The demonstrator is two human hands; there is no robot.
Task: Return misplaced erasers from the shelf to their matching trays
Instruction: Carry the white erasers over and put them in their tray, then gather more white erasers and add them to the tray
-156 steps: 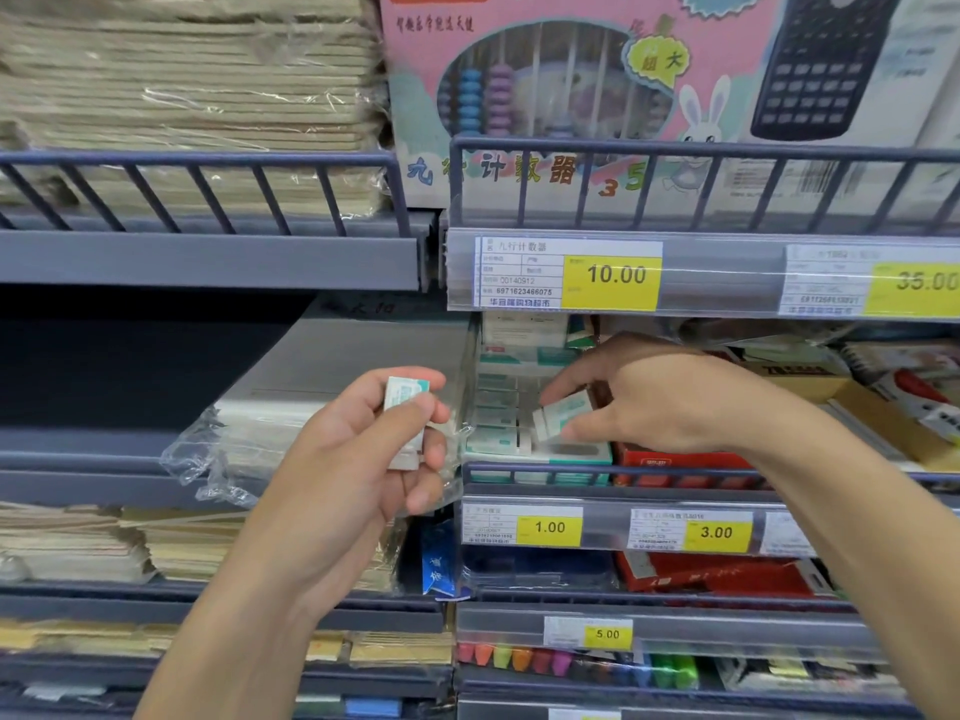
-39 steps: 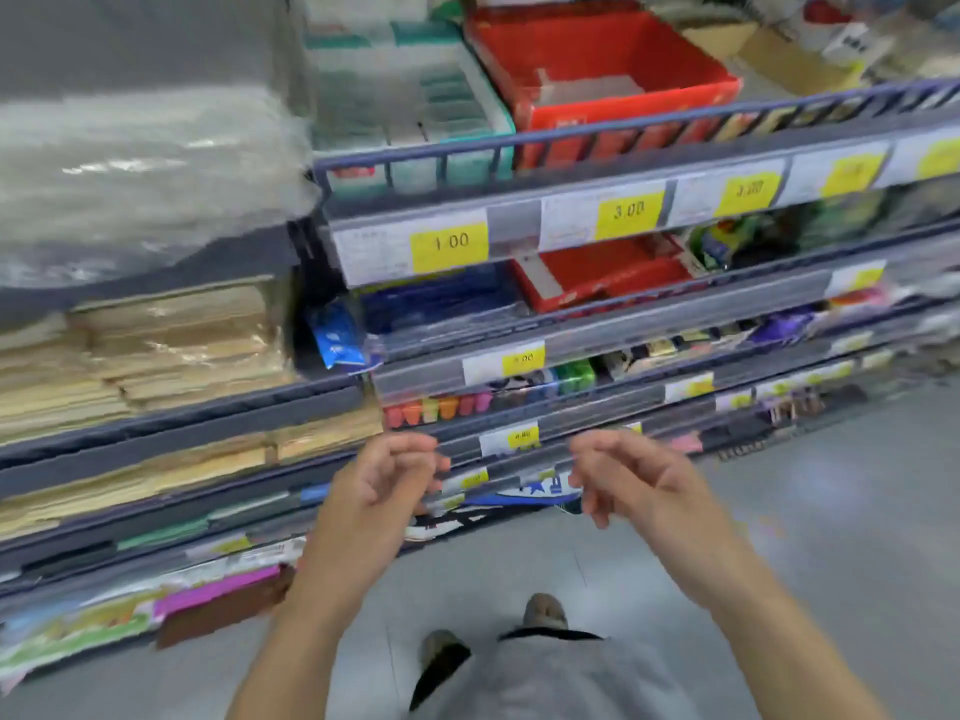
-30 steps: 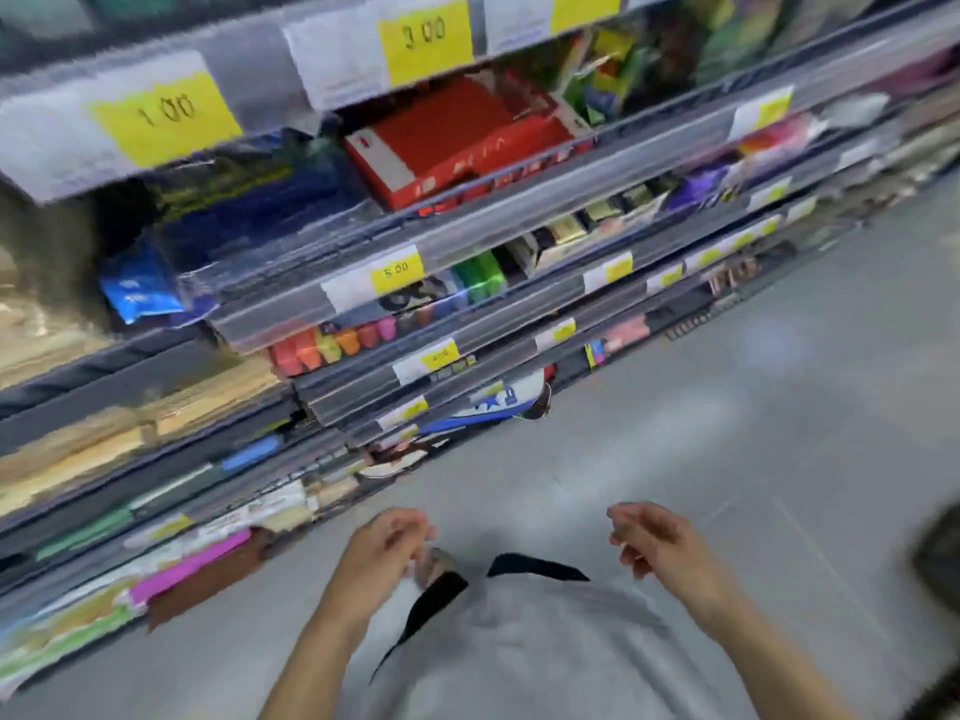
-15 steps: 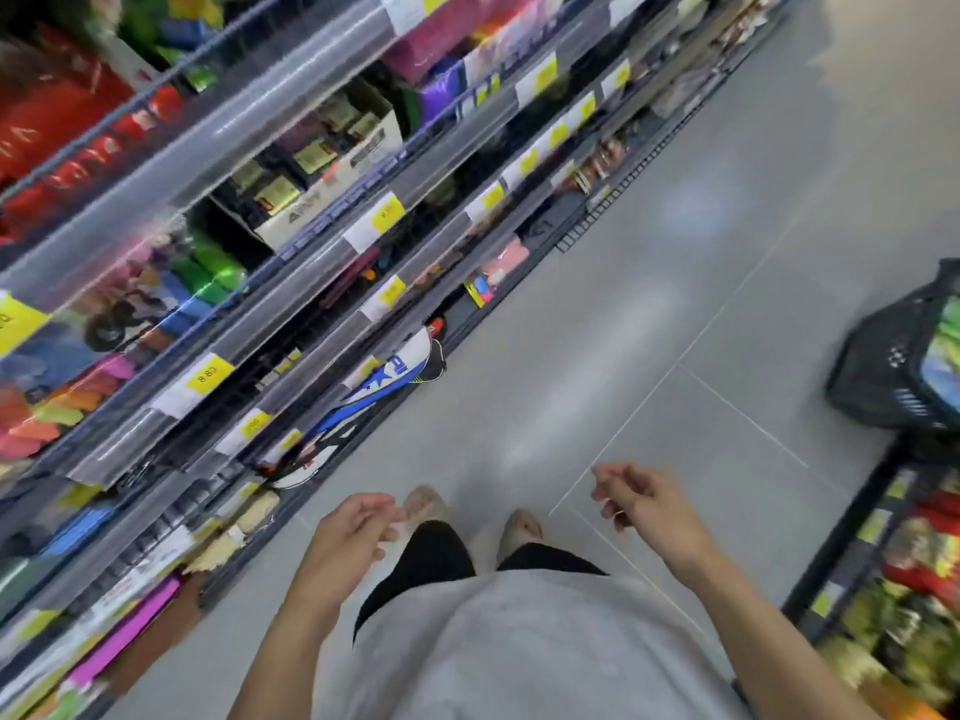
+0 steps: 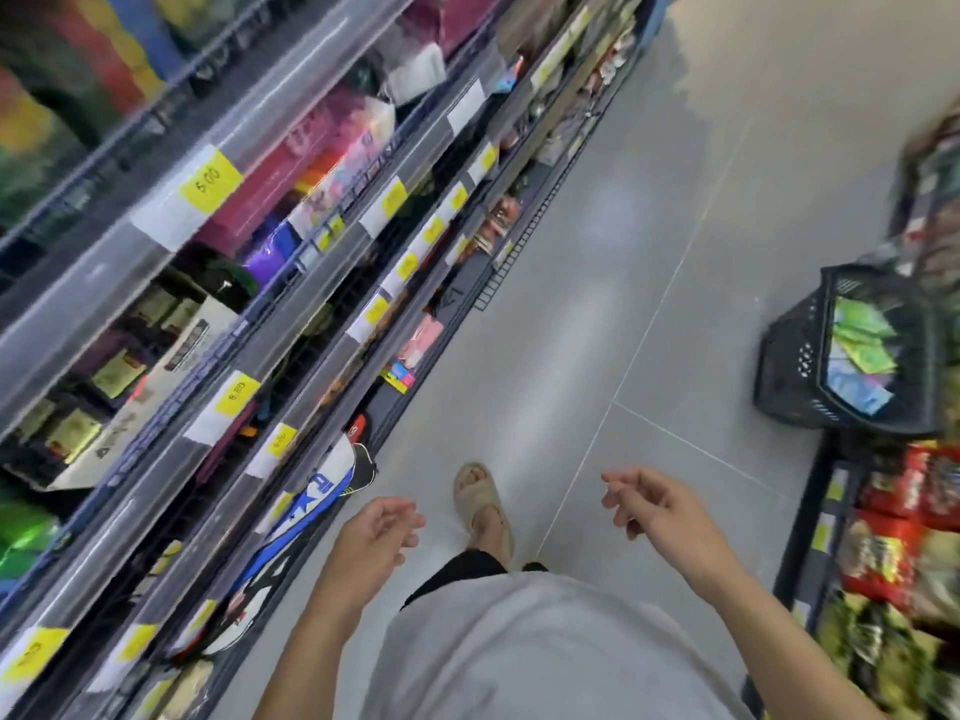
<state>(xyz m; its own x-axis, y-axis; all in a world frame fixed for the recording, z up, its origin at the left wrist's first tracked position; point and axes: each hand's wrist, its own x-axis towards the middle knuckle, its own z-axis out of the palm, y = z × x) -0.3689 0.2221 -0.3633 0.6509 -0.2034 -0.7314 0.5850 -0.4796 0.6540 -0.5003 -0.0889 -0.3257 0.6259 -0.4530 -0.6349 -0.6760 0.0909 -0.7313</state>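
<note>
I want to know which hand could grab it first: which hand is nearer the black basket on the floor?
Right. The right hand hangs open below-left of the black basket; the left hand is farther, by the shelves.

Most print here is smeared by motion; a yellow price tag (image 5: 210, 180) on the clear rail of the shelving (image 5: 291, 85) reads "5.00"; lower along the shelving from that tag, a second yellow tag (image 5: 237, 393) seems to read "8.80", though its last digits are uncertain; just below and right of the second tag, a third yellow tag (image 5: 281, 440) carries digits too blurred to make out; below that, a white and blue pack (image 5: 306, 504) at the shelf foot bears large blue letters, cut off and not legible; every other label is unreadable.
</note>
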